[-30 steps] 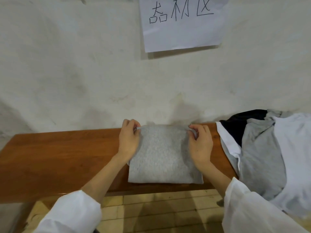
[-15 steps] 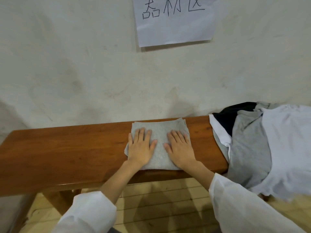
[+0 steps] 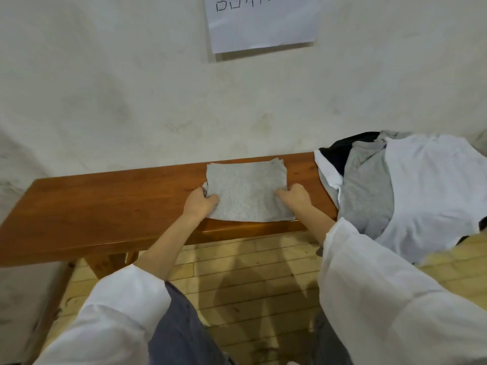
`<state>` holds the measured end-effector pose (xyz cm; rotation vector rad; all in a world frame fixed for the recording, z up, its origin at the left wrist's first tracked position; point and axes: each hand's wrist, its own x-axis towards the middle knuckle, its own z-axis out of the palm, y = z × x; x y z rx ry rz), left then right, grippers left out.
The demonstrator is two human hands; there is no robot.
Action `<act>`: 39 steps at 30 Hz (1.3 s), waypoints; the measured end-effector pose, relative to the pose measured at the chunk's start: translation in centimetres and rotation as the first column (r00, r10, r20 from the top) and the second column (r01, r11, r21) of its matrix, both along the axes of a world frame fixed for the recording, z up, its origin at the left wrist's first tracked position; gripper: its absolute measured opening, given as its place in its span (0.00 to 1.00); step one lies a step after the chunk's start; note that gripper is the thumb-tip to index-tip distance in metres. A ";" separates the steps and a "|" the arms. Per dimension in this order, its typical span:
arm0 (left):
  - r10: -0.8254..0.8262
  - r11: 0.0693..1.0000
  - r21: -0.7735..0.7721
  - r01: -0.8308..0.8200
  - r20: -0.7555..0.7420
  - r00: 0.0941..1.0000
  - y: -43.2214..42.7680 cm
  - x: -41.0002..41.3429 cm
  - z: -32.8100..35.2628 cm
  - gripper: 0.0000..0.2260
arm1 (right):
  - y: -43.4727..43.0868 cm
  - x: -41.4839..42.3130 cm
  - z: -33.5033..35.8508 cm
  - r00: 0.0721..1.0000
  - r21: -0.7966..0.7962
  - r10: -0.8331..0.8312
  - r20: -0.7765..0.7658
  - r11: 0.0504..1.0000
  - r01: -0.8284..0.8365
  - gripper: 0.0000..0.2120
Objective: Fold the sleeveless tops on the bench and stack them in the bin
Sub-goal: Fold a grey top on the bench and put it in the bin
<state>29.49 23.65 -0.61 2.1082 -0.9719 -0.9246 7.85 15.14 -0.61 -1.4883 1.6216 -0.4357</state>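
Note:
A folded grey sleeveless top (image 3: 246,189) lies as a small square on the wooden bench (image 3: 110,206), near its right end. My left hand (image 3: 199,202) grips the top's left edge, fingers curled round the fabric. My right hand (image 3: 295,197) grips its right edge the same way. A heap of unfolded tops (image 3: 400,191), white, grey and black, covers the bench's right end and hangs over its front. No bin is in view.
A plastered wall rises right behind the bench, with a white paper sign (image 3: 263,22) taped to it. Pale wooden floor (image 3: 237,280) lies below, and the bench leg (image 3: 110,262) stands front left. My knees in grey trousers are at the bottom.
The hands folded the top's far edge toward me, pressed the square flat with open palms, then slid out to its side edges and curled round them.

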 end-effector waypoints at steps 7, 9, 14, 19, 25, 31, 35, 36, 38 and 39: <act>-0.166 0.962 -0.226 0.152 -0.045 0.985 -1.1 -2.7 2.2 0.37 | 2.0 -2.1 2.8 0.987 -0.133 0.054 0.154 0.991 -0.033 0.18; -0.282 0.935 -0.227 0.274 -0.004 0.959 -2.0 -5.0 3.8 0.29 | 2.9 -3.6 4.0 0.971 -0.140 0.069 0.228 0.989 -0.037 0.18; -0.454 0.859 -0.272 0.434 -0.014 0.891 -3.3 -13.3 7.9 0.16 | 5.3 -8.6 7.1 0.938 -0.263 -0.090 0.335 0.947 0.185 0.20; -0.611 0.764 -0.285 0.579 -0.029 0.791 -3.2 -25.5 8.6 0.14 | 8.9 -19.3 8.2 0.873 -0.288 -0.294 0.389 0.861 0.419 0.21; -0.784 0.598 -0.252 0.761 0.015 0.621 -0.3 -40.5 7.1 0.17 | 14.7 -33.1 6.0 0.768 -0.252 -0.536 0.351 0.735 0.629 0.20; -0.921 0.387 -0.040 0.921 0.027 0.388 2.4 -52.6 1.6 0.18 | 21.4 -44.4 -0.8 0.578 -0.103 -0.754 0.312 0.578 0.810 0.18; -0.950 0.291 0.171 0.941 -0.067 0.306 4.0 -58.0 -3.8 0.17 | 24.7 -48.6 -6.2 0.472 -0.008 -0.841 0.266 0.488 0.873 0.18; -0.946 0.282 0.235 0.930 -0.095 0.311 4.3 -59.3 -5.5 0.17 | 25.4 -49.5 -7.8 0.458 0.012 -0.857 0.236 0.474 0.881 0.19; -0.949 0.250 0.343 0.905 -0.096 0.299 5.0 -61.0 -8.4 0.17 | 26.4 -50.7 -10.8 0.442 0.060 -0.879 0.176 0.458 0.887 0.20; -0.961 0.207 0.380 0.901 -0.093 0.260 5.2 -61.4 -9.7 0.17 | 26.9 -51.0 -12.2 0.440 0.086 -0.885 0.152 0.455 0.886 0.20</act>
